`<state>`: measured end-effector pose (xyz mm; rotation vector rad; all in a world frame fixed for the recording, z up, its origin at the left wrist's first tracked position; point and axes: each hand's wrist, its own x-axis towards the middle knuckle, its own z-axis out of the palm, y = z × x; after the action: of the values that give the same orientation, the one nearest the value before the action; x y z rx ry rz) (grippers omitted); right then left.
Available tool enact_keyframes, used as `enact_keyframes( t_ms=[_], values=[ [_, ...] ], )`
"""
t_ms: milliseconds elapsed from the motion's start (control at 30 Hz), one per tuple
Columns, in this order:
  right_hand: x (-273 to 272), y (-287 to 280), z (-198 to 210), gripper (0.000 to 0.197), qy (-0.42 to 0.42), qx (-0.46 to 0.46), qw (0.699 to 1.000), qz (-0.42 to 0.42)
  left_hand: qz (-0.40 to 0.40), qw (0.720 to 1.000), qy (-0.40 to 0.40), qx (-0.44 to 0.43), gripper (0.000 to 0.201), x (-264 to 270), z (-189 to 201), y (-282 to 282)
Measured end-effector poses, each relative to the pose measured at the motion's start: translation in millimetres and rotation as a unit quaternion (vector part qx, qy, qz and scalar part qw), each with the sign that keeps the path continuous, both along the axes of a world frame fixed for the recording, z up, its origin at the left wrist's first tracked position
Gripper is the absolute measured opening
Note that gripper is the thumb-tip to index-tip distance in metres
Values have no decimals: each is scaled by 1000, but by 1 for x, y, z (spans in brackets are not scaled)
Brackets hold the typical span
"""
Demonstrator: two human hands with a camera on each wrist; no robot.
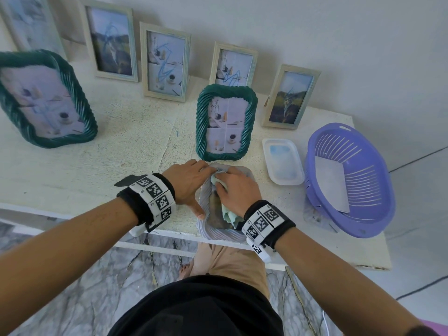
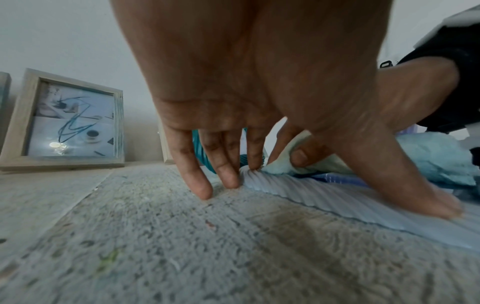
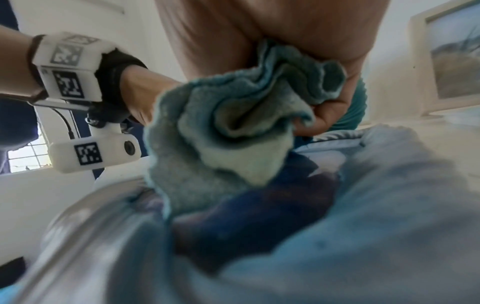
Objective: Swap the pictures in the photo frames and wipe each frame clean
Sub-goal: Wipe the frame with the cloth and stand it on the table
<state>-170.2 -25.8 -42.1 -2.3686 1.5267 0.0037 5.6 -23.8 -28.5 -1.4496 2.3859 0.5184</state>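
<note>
**Wipe stage in progress on one frame**

At lower centre, the left hand [image 1: 186, 183], fingers spread flat, is pressing the pale ribbed frame [image 1: 206, 202] lying on the white surface [image 1: 97, 166]. The right hand [image 1: 234, 189] is gripping the cloth [image 1: 226, 213] bunched against it. Scribbled frames along the wall [image 1: 339, 32], upper picture, are probably awaiting cleaning. A lilac basket [image 1: 349, 180] is sitting right; marble floor below.
</note>
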Motion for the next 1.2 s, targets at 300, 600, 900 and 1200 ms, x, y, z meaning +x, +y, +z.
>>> enact_keyframes(
  t_ms=[300, 600, 900, 1200],
  values=[
    [-6, 14, 7, 32, 33, 32, 996, 71, 0, 1000, -24, 0, 118, -4, 6, -1],
    [-17, 64, 21, 25, 44, 57, 989, 127, 2, 1000, -22, -2, 116, -5, 8, 0],
    [-33, 52, 31, 25, 48, 134, 982, 125, 9, 1000, -16, 3, 120, -4, 5, 3],
    [-75, -29, 49, 38, 66, -45, 991, -106, 7, 1000, -17, 7, 122, -4, 3, 2]
  ],
)
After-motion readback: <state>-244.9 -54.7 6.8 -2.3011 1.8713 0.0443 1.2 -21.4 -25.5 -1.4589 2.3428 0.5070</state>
